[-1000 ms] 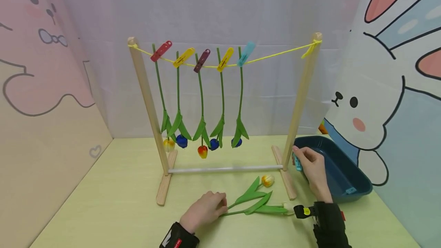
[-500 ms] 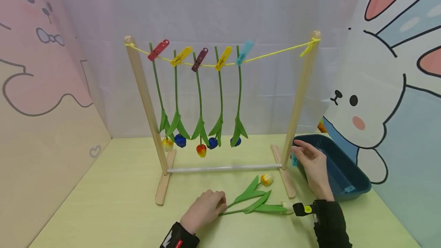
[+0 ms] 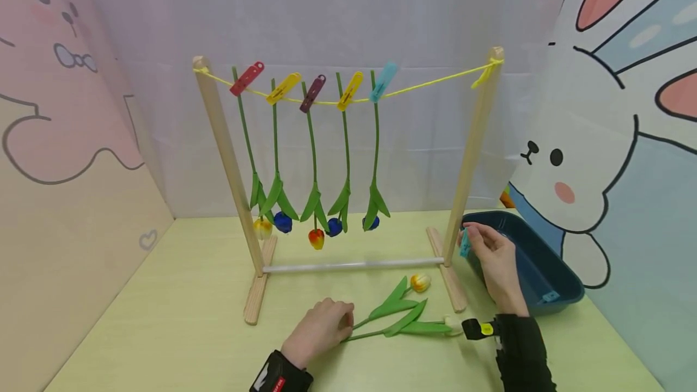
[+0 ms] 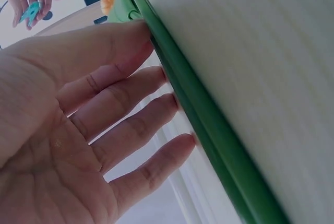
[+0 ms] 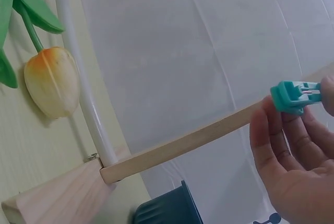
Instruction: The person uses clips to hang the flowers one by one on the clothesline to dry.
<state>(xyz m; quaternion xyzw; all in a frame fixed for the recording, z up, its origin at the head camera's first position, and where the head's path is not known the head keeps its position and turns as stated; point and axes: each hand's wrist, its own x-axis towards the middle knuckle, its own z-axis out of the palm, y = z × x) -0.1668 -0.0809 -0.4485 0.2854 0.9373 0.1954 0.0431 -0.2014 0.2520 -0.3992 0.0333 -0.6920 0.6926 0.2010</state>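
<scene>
My right hand point(image 3: 497, 268) pinches a teal clothespin point(image 3: 464, 244) between thumb and fingers, beside the right post and over the near rim of a dark blue basin point(image 3: 544, 259). In the right wrist view the clothespin point(image 5: 292, 97) points away from the thumb. My left hand point(image 3: 320, 330) rests on the table, its fingertips at the stem ends of two artificial tulips. One is a yellow-orange tulip point(image 3: 421, 283), the other a white tulip point(image 3: 453, 325). The left wrist view has fairly straight fingers touching a green stem point(image 4: 193, 98), without curling round it.
A wooden frame carries a yellow string point(image 3: 430, 83). Several tulips hang head down from it by coloured clothespins, left of the right post point(image 3: 474, 156). A white rod point(image 3: 354, 265) joins the feet. Another teal clothespin point(image 3: 550, 296) lies in the basin.
In my right hand the teal clothespin has turned and risen slightly, with the fingers shifting on it. The left hand stays by the stems. The whole view has drifted a little left.
</scene>
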